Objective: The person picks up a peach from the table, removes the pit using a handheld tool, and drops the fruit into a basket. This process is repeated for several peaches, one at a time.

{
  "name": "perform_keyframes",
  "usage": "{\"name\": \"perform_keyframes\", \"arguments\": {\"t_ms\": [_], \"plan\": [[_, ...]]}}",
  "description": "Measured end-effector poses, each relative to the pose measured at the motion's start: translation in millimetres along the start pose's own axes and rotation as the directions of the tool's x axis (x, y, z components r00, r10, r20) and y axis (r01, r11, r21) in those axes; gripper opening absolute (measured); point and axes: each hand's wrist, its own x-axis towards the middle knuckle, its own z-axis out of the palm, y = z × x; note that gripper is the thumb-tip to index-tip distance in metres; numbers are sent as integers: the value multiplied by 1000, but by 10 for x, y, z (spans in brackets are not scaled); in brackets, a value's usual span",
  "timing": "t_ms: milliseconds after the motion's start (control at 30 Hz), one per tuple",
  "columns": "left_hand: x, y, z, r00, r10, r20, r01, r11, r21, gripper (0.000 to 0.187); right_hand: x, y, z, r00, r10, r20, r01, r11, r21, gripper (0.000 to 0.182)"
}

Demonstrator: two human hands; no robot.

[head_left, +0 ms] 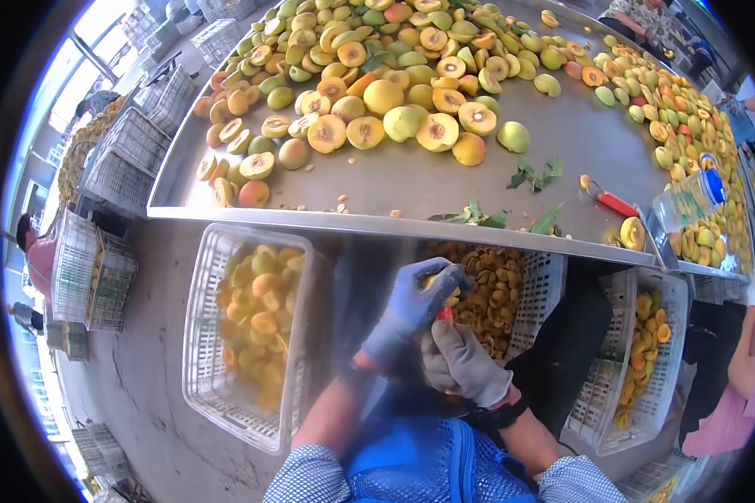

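Knit-gloved fingers [445, 281] round a yellow peach half [441, 289], red-handled tool [445, 314] beneath

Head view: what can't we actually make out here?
- Fruit in the left hand: mostly wrapped by the blue glove; only a yellow sliver shows.
- Tool in the right hand: only a red bit shows between the gloves; any blade is hidden.
- Middle crate: partly hidden by both hands and the table edge.
- Left crate: contents blurred.
- Person at right: cut off by the lens rim.
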Motion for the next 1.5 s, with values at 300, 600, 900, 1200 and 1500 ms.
{"name": "perform_keyframes", "arguments": {"t_ms": [300,600,900,1200,1500], "plan": [[152,-133,-92,965,-37,258,40,999,-6,37,-24,50,-93,963,-7,271,-61,969,240,41],[126,-255,-48,947,128,295,-50,965,-258,47,-30,106,-171,958,-78,275,34,986,162,40],[108,-303,52,912,167,374,28,886,-463,57,-100,117,-176,948,-53,314,-7,982,187,38],[21,-131,-63,993,-99,-66,61,899,-433,71,-85,181,-614,909,-114,402,66,989,131,36],[-426,841,-1333,848,522,-95,24,141,990,20,92,271,-645,953,-140,-269,182,973,141,37]]}}
